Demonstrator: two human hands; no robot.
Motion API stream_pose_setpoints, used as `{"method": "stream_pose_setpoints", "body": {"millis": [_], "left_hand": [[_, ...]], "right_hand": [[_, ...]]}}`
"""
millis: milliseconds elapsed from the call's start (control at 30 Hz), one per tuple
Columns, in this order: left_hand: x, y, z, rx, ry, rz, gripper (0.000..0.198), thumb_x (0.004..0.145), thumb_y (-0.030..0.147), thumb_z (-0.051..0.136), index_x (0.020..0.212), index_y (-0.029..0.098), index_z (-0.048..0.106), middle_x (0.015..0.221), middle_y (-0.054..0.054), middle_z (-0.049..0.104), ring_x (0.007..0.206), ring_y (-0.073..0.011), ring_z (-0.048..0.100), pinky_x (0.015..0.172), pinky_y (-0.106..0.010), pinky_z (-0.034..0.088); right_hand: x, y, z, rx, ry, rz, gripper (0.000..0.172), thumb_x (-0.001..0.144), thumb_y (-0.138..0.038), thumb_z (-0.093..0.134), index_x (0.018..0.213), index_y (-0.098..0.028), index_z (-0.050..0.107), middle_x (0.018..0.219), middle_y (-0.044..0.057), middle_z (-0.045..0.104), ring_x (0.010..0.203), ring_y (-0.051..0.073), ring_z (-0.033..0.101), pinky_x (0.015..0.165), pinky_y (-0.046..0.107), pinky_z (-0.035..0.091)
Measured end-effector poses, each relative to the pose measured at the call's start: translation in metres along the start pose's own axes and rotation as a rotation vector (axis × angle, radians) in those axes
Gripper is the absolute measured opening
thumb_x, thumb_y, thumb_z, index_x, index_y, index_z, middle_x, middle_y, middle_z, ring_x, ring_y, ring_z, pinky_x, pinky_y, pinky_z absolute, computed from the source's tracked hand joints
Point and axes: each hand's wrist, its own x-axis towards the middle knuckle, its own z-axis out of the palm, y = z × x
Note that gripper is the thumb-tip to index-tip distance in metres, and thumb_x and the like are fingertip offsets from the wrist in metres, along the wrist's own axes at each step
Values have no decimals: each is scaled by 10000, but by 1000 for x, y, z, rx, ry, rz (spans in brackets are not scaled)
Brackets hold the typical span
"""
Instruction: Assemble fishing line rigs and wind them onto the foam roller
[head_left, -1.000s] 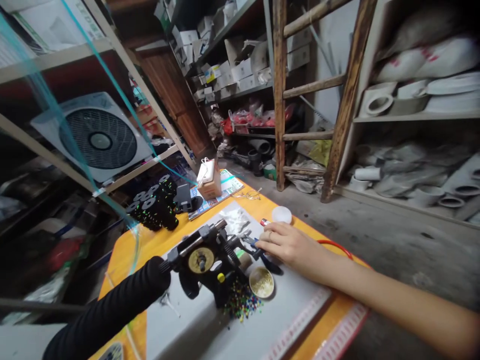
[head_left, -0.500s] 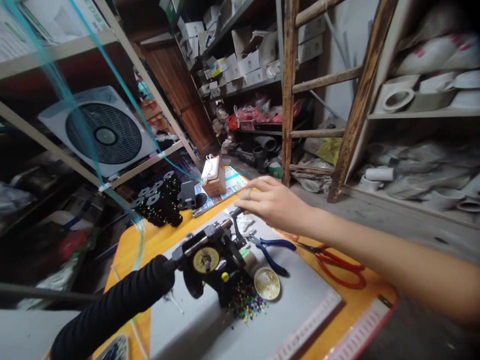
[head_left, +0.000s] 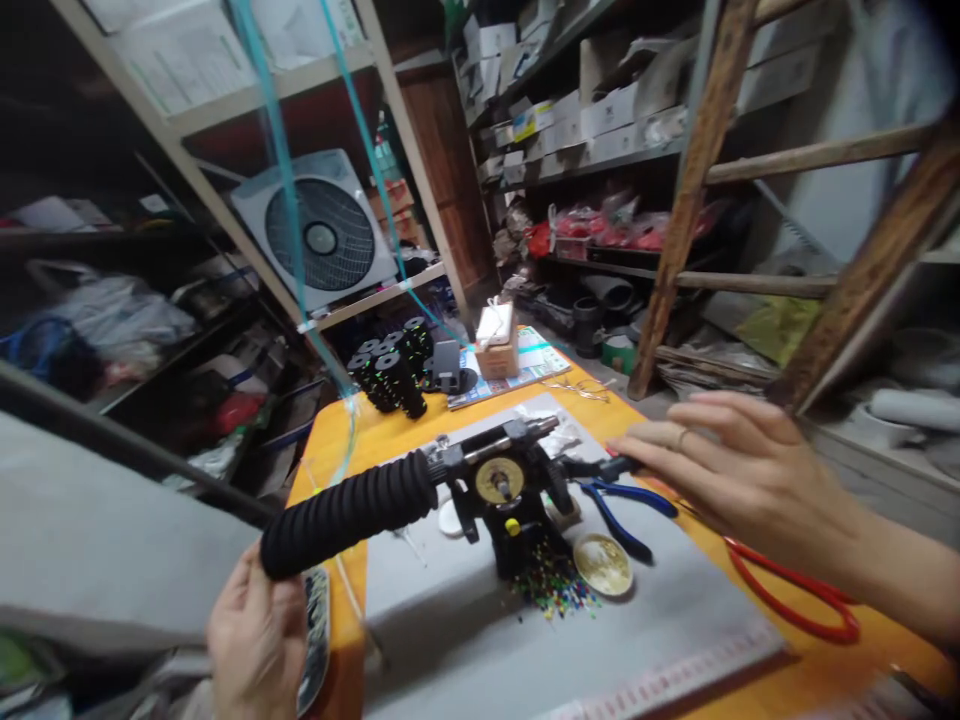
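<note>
A small black winding machine (head_left: 517,455) with a gold dial (head_left: 499,481) stands on a grey board (head_left: 450,640). Extending from its left side is a thick black ribbed roll (head_left: 349,510). My left hand (head_left: 259,630) is closed around the roll's free end at lower left. On the machine's right, my right hand (head_left: 739,475) has its fingers on the dark crank handle (head_left: 616,467); the thumb is hidden. Multicoloured beads (head_left: 555,585) lie heaped at the machine's foot, beside a round dish (head_left: 602,566) of pale gold bits. Blue-handled pliers (head_left: 626,520) lie behind the dish.
Red-handled scissors (head_left: 795,590) lie partly under my right forearm. Several black speckled rolls (head_left: 390,370), a phone stand (head_left: 448,368) and a small box (head_left: 497,355) occupy the table's far end. A tray (head_left: 316,640) sits by my left hand. A wooden ladder (head_left: 686,200) and a box fan (head_left: 319,235) stand beyond.
The view has swung left, so the bench appears further right. My left hand has come into view on the roll's end. The crank and my right hand have moved round, lower beside the machine.
</note>
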Motion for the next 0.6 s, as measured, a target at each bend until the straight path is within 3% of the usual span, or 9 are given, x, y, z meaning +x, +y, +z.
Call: {"method": "stream_pose_setpoints", "body": {"millis": [167, 333, 400, 500, 600], "left_hand": [[4, 4, 3, 57, -172, 123, 427, 648, 508, 829, 849, 185, 637, 789, 17, 655, 735, -92, 597, 668, -146, 521], [16, 12, 7, 155, -266, 136, 347, 815, 498, 695, 980, 196, 650, 826, 5, 605, 736, -108, 533, 637, -158, 455], [18, 10, 7, 165, -275, 172, 308, 856, 457, 660, 1041, 212, 634, 882, 3, 583, 760, -111, 515, 669, -169, 440], [17, 1, 2, 116, -308, 256, 272, 922, 430, 566, 1138, 264, 562, 930, 7, 538, 778, -122, 504, 725, -204, 437], [15, -9, -5, 86, -337, 322, 256, 937, 411, 543, 1157, 283, 518, 962, 1, 512, 805, -126, 505, 770, -223, 434]], "right_hand": [[22, 4, 12, -98, 80, -11, 413, 892, -121, 590, 1295, -206, 558, 995, 88, 743, 956, 317, 555, 910, 500, 401], [10, 13, 28, -58, 90, -33, 444, 879, -202, 572, 1320, -190, 522, 984, 137, 721, 945, 348, 567, 894, 534, 427], [9, 14, 36, -11, 102, 24, 349, 879, -245, 542, 1227, -230, 548, 969, 131, 716, 937, 343, 575, 871, 530, 439], [14, 11, 45, 77, 122, 114, 130, 881, -208, 456, 940, -295, 534, 818, 67, 696, 865, 300, 590, 811, 497, 440], [19, 5, 51, 112, 74, 266, 188, 906, -210, 352, 772, -280, 464, 729, 53, 643, 814, 267, 599, 802, 481, 427]]}}
